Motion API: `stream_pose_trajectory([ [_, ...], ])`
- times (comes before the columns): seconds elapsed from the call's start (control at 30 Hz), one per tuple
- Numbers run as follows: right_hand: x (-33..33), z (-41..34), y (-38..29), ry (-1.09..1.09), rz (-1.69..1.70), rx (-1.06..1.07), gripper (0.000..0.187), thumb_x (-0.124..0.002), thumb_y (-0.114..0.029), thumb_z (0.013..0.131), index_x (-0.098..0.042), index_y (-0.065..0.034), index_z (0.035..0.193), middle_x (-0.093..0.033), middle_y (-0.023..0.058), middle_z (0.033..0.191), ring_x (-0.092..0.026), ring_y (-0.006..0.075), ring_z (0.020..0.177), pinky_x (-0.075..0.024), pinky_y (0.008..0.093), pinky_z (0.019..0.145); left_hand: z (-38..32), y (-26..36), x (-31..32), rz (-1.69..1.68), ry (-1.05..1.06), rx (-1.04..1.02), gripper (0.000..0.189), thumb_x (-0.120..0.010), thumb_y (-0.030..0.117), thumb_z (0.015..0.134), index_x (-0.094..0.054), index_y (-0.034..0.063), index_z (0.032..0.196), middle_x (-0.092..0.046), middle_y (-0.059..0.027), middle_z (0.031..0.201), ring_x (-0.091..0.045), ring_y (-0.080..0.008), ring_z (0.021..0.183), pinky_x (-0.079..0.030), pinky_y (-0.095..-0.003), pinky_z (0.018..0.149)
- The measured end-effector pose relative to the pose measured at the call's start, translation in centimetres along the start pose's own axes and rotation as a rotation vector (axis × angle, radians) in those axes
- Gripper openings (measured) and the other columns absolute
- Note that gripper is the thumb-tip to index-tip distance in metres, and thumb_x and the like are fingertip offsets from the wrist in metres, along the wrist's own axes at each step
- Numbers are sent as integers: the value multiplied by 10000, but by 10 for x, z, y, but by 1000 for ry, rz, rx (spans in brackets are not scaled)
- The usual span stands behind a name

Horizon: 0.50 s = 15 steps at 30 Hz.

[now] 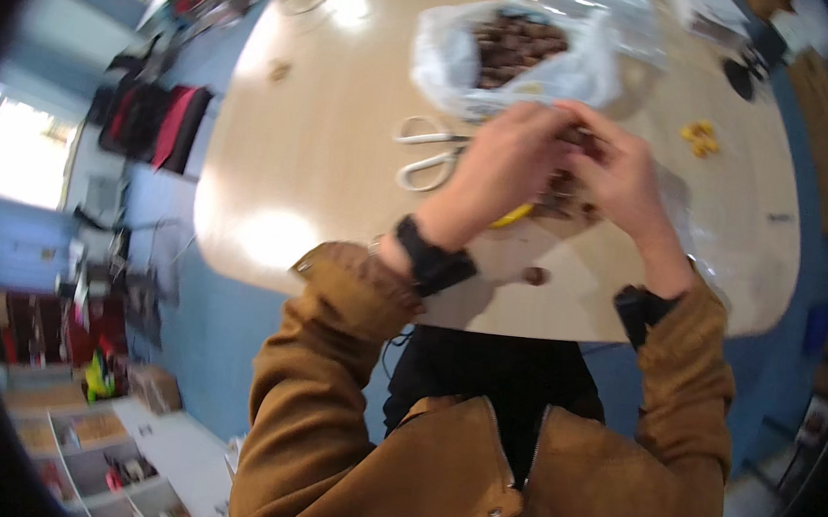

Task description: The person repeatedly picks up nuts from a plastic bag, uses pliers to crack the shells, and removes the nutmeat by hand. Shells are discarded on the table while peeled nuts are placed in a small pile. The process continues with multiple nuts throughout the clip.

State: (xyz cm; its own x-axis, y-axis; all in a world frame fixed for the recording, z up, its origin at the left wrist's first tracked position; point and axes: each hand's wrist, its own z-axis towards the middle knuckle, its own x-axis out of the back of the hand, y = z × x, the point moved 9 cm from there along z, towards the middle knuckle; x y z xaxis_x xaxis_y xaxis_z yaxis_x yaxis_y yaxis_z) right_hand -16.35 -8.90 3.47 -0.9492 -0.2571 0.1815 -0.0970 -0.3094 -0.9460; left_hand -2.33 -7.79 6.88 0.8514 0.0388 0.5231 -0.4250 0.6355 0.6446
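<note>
My left hand (506, 153) and my right hand (622, 165) meet above the table, fingers curled around a small dark brown nut (587, 142). Motion blur and the fingers hide most of it. Beneath them lie brown shell pieces (561, 201), partly covered by my hands. A yellow curved edge (512, 217) shows below my left hand; the rest of that object is hidden. Beside my left hand are scissors with white loop handles (424, 170), their blades out of sight under the hand. One round brown nut (535, 275) rests nearer the table's front edge.
Beyond my hands stands an open white plastic bag (444, 57) full of brown nuts (518, 48). Clear plastic packaging (594, 10) lies behind it. To the right are a small yellow object (700, 139) and a black item (740, 78) on the wooden table (306, 141).
</note>
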Motion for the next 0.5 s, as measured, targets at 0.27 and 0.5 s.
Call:
stream_pose_trajectory([
  [0.27,6,8,18,-7,299,-128,367,-833,-106,908,-642,23,1193,-732,78,1066,-704,129,954,-591,282,854,8,7,-2,38,-50,16,405,-700,-89,865,-745,106,1218,-689,-97,1064,-713,-254,943,-597,-358,793],
  [0.5,8,7,31,-11,454,-116,276,-828,-32,890,-671,23,1111,-757,84,1020,-724,131,924,-595,284,855,3,-7,-8,-99,-122,109,511,-710,-89,886,-710,110,1356,-704,-89,1143,-706,-202,981,-584,-337,880],
])
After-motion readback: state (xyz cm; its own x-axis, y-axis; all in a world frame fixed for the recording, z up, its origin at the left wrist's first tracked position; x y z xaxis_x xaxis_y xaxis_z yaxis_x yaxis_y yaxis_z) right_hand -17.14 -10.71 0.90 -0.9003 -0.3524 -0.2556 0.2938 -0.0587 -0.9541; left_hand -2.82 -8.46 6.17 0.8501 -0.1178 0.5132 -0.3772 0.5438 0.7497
